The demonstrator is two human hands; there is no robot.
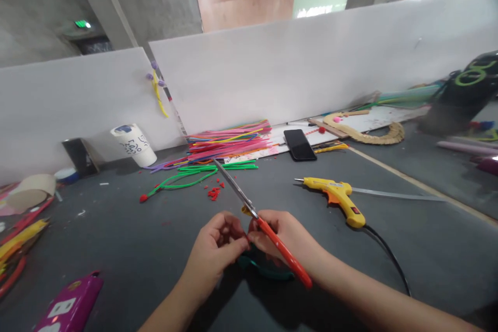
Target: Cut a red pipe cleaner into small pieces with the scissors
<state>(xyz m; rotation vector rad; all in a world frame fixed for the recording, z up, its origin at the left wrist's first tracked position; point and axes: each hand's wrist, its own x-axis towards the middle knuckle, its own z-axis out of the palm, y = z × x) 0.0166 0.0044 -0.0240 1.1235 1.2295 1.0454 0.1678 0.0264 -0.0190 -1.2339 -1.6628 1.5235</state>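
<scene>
My right hand [298,236] is closed, with red-handled scissors [286,254] lodged in it. The scissors' blades point up and to the left, away from me. Fingertips of my left hand [216,249] are pinched against those of the right, at a tiny reddish bit too small to name. Below both hands lies a dark green curved item [268,270], partly hidden. A small yellow piece [246,210] shows beside the scissors' pivot. Just beyond the hands are red scraps [213,194] and a looped green pipe cleaner [182,185] with a red tip.
A yellow glue gun [338,194] with a black cord lies to the right. Behind are a bundle of pipe cleaners [229,140], a phone [299,145] and a white cup [134,145]. A purple packet [72,303] sits front left. White panels [272,72] border the back.
</scene>
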